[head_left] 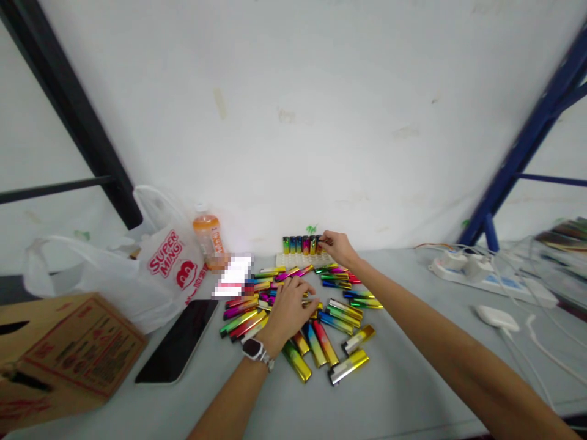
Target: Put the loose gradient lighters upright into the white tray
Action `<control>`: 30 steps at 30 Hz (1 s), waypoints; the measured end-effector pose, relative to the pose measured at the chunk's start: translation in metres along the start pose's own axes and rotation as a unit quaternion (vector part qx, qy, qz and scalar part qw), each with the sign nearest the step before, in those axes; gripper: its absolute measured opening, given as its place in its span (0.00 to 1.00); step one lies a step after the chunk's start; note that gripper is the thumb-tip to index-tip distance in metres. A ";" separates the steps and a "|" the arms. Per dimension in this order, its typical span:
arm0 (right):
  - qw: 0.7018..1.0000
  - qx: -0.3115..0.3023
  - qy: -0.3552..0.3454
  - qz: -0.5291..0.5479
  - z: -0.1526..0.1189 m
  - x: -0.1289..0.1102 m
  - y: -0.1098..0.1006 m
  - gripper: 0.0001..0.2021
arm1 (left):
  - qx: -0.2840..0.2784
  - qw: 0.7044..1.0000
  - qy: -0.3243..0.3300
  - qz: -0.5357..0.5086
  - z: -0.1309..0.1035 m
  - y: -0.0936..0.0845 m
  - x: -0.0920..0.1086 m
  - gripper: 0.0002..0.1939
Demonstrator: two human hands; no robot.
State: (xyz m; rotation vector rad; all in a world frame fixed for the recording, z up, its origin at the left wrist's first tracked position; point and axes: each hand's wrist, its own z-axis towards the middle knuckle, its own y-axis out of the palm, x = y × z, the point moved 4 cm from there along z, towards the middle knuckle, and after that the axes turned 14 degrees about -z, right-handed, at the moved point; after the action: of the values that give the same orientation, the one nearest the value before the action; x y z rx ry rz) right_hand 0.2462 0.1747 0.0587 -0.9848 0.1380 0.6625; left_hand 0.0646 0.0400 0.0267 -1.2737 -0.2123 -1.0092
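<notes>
A pile of several shiny multicoloured lighters [342,313] lies on the grey table. My left hand [290,310], with a watch on the wrist, rests palm down on the pile, fingers curled over one lighter. At the back by the wall a white holder tray [300,260] carries a row of several upright lighters [300,244]. My right hand [338,247] reaches to the right end of that row and pinches a dark lighter [318,244] standing there.
A black phone [178,341] lies left of the pile. Further left are a cardboard box [64,351], a white plastic bag [165,263] and an orange drink bottle [207,235]. A white power strip [486,275] with cables sits at the right.
</notes>
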 end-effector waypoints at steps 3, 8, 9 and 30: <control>1.000 -0.009 -0.009 -0.008 0.006 0.003 -0.003 0.03 | 0.005 1.000 0.005 -0.006 0.000 0.000 0.000 0.06; 0.999 -0.033 -0.018 -0.019 0.016 0.011 -0.013 0.02 | -0.011 1.000 0.002 -0.014 0.000 -0.002 -0.001 0.07; 0.999 -0.043 -0.020 -0.021 0.018 0.013 -0.015 0.03 | -0.017 1.000 0.004 -0.015 0.000 -0.002 -0.002 0.07; 0.992 -0.064 -0.033 -0.104 0.011 0.016 -0.011 0.12 | -0.074 0.996 0.001 -0.047 0.004 -0.005 -0.008 0.08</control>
State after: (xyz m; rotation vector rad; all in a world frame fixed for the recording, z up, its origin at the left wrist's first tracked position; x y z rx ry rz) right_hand 0.2628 0.1870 0.0665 -1.0825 -0.0654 0.5162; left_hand 0.0580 0.0479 0.0260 -1.4070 -0.1989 -1.1231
